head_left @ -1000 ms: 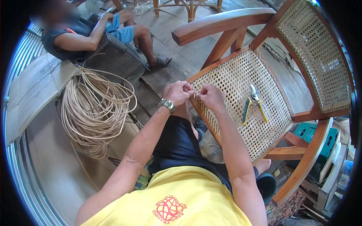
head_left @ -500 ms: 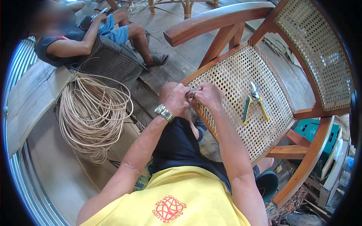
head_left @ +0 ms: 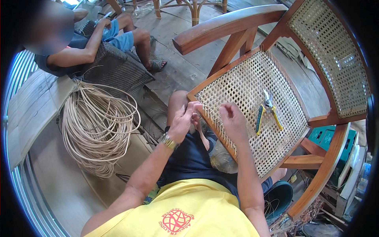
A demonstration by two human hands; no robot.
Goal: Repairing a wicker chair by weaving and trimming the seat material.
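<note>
A wooden armchair (head_left: 300,161) stands tilted in front of me, with a woven cane seat (head_left: 252,94). Loose cane ends stick up along the seat's near edge. At that edge, by the left corner, is my left hand (head_left: 182,123), its fingers bent together against the wooden rail; what they hold, if anything, is hidden. My right hand (head_left: 235,123) hovers over the near part of the seat, thumb and fingers pinched; any thin strand in them is too fine to see. Pruning shears (head_left: 267,110) with yellow and dark green handles lie spread on the cane.
A big coil of cane (head_left: 100,130) hangs at my left. Beyond it a seated person (head_left: 90,51) leans on a dark woven chair (head_left: 114,67). Green crates (head_left: 325,138) and stacked clutter are at the right. A dark green bucket (head_left: 279,199) stands low beside my right arm.
My hands were together at the seat's near left edge and have parted. The right moved rightward over the cane; the left dropped slightly along the rail. The seated person shifted a little.
</note>
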